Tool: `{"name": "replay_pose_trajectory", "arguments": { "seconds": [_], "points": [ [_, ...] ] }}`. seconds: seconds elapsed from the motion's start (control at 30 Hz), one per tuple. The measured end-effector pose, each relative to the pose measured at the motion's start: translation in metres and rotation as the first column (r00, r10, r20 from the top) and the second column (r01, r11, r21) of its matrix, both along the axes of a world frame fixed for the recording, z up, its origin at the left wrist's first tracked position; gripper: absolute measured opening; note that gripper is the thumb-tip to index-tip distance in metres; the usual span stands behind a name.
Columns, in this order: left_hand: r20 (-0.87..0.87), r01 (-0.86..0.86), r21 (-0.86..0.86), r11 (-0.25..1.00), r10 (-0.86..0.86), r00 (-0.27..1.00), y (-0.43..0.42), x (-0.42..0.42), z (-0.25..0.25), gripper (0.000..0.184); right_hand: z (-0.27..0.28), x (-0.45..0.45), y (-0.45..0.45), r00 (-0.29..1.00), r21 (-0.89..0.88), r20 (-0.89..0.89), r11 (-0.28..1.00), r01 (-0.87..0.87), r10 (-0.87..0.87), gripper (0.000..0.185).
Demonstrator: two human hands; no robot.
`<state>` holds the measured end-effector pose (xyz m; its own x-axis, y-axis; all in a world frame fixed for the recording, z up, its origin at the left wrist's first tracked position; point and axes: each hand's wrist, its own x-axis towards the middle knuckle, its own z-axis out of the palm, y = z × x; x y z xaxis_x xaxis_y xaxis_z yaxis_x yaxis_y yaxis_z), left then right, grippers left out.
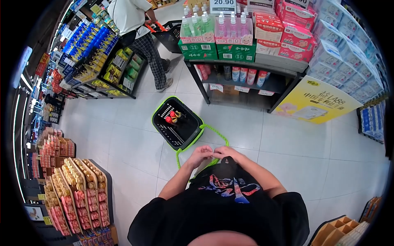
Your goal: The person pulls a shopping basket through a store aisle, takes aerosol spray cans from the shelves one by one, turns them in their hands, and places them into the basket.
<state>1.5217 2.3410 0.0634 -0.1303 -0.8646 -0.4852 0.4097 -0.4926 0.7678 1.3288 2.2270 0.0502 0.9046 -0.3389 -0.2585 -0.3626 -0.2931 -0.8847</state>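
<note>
My left hand (201,155) and my right hand (225,152) meet in front of my black shirt, fingers curled and fingertips together. Whatever lies between the fingertips is too small to make out. Just beyond them, a black shopping basket with a green rim (172,132) is low over the floor, holding small red-and-yellow items (173,117). Its green handle (216,133) runs back toward my body, passing close to both hands; part of it is hidden behind them and I cannot tell whether they touch it.
A person (135,24) with a black basket (168,36) stands at the upper left beside a snack shelf (96,53). Ahead is a display table (246,65) with bottles and boxes. A yellow sign (316,100) is at right, a product rack (80,192) at lower left.
</note>
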Motion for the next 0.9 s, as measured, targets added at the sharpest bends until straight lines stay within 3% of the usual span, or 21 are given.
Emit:
{"name": "replay_pose_trajectory", "arguments": {
  "seconds": [0.2, 0.3, 0.9],
  "points": [
    [-0.092, -0.019, 0.046, 0.999, 0.023, 0.995, -0.003, 0.001, 0.000, 0.016, 0.002, -0.002, -0.003, 1.000, -0.023, 0.013, 1.000, -0.004, 0.005, 0.055],
    [-0.091, -0.030, 0.058, 0.998, 0.035, 0.995, -0.007, -0.002, 0.005, 0.016, 0.010, -0.005, -0.006, 0.999, 0.038, -0.013, 0.998, -0.041, 0.042, 0.048],
    [-0.058, 0.023, 0.055, 0.998, -0.020, 0.998, 0.009, -0.008, -0.013, 0.011, -0.009, -0.004, 0.003, 0.999, -0.013, -0.011, 0.999, -0.051, 0.051, 0.045]
  ]
}}
